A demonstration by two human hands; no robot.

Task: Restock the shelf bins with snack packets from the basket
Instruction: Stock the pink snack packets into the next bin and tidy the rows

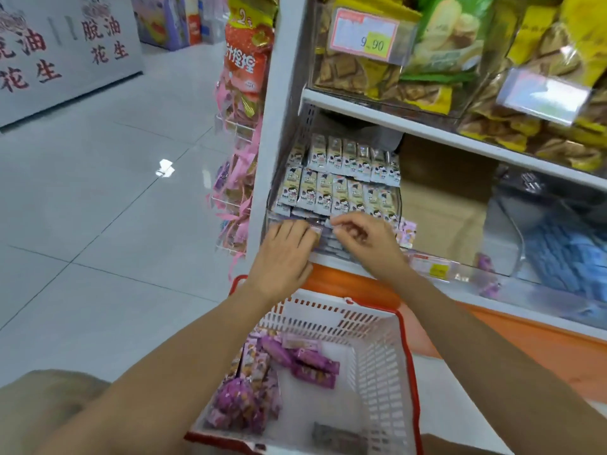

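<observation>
Closest to you, the basket (377, 339) sits on the floor right against the foot of the shelving, directly below your arms, so each reach from stock to bin is short. Its purple packets (308, 359) are heaped loosely along the left wall, some in a clear bag. Much of the basket bottom shows, so I judge the restocking well along but not finished.

Above the basket, both your hands work at the front edge of the lower shelf (338, 280), at its left end, where the shelf bin (272, 221) stands. Your left hand (285, 254) lies palm down with its fingers nearly straight, pressing on the front-row packets (328, 243), probably to keep them from tipping forward. Your right hand (364, 241) has its fingers curled down and appears to pinch one of those same packets by its end, likely seating it into the row. The blur leaves that grip uncertain.

The front-row packets are small, flat and purple-edged, like those in the basket. Behind them, the pale packets (341, 192) stand upright in two neat, overlapping rows, faces forward, which is the pattern to match.

Farthest off, the upper shelf (394, 123) carries yellow bags (345, 73) and a price tag (368, 37).
</observation>
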